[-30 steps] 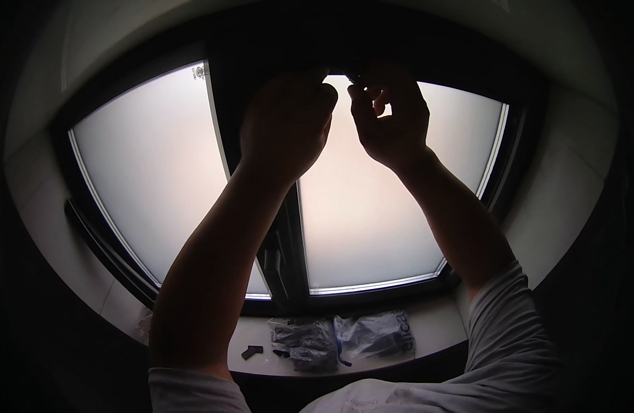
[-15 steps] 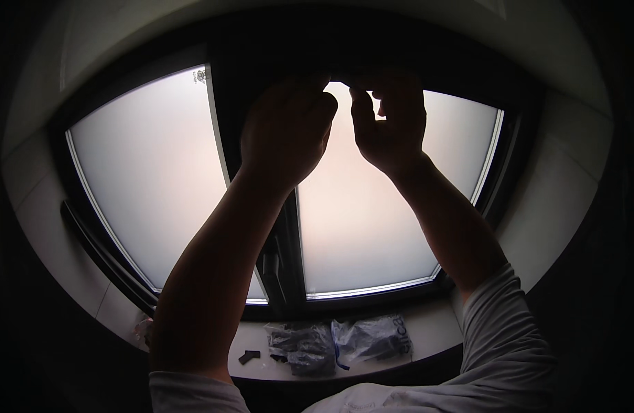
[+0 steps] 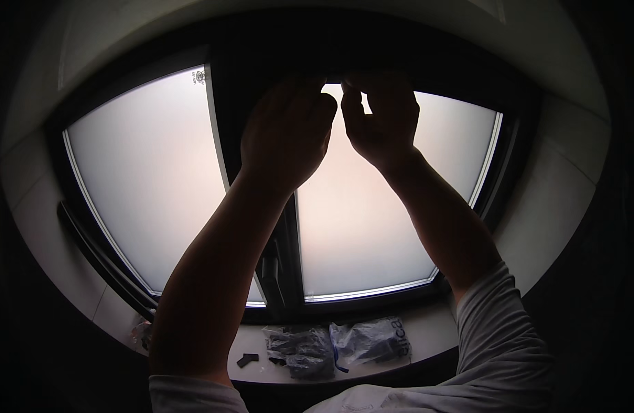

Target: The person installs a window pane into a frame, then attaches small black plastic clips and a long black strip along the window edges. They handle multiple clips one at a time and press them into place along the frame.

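Both arms are raised to the dark top edge of the window frame [image 3: 461,69], dark against the bright panes. My left hand [image 3: 286,131] is closed, its fingers curled against the frame; whatever they hold is lost in shadow. Close to its right, my right hand [image 3: 385,120] has thumb and fingers brought together at the same dark edge, with a small gap of light between them. What lies in those fingertips I cannot make out. Behind the hands is the frosted right pane [image 3: 365,227], and a frosted left pane [image 3: 148,172] fills the other side.
On the white sill [image 3: 434,337] lie a clear plastic bag of dark parts [image 3: 303,351] and a second clear bag [image 3: 372,341]. A small dark piece [image 3: 247,359] lies left of them. A window handle [image 3: 271,275] juts out from the middle post.
My right hand has shifted slightly left, closer to my left hand, and its thumb and fingers have drawn nearer together. The left hand stays nearly in place.
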### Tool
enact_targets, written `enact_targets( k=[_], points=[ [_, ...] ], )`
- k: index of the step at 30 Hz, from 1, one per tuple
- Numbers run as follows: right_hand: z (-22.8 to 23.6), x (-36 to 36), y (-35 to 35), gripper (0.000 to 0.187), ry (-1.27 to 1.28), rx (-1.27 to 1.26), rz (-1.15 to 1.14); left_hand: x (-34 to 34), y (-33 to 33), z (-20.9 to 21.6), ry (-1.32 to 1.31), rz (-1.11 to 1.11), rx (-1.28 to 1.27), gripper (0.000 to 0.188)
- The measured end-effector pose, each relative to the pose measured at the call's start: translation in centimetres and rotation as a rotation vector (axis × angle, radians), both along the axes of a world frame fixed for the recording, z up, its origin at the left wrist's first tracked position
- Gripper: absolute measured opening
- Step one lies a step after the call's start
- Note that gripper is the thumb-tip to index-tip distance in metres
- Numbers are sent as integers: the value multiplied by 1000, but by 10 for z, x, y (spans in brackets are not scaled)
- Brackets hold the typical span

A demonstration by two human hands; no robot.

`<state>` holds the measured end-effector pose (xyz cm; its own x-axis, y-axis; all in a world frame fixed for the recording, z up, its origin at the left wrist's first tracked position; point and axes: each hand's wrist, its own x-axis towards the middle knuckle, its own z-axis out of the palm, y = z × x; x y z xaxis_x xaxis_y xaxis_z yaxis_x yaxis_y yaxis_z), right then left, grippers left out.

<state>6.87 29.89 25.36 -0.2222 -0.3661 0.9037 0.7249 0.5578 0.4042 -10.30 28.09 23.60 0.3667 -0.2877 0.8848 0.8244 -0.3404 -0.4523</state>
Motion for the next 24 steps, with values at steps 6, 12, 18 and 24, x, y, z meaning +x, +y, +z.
enact_targets(
  k=[6,12,18,24],
  points=[
    [0,-5,-6,21,43,-203,-217,-2,0,0,10,-22,-21,10],
    [-7,-5,4,29,73,-107,-70,0,3,-1,15,0,0,7],
    [-7,-4,4,32,47,-100,-133,-1,3,-1,16,-15,-5,7],
    [-9,-8,9,33,63,-53,-86,0,3,0,15,0,47,6]
  ],
)
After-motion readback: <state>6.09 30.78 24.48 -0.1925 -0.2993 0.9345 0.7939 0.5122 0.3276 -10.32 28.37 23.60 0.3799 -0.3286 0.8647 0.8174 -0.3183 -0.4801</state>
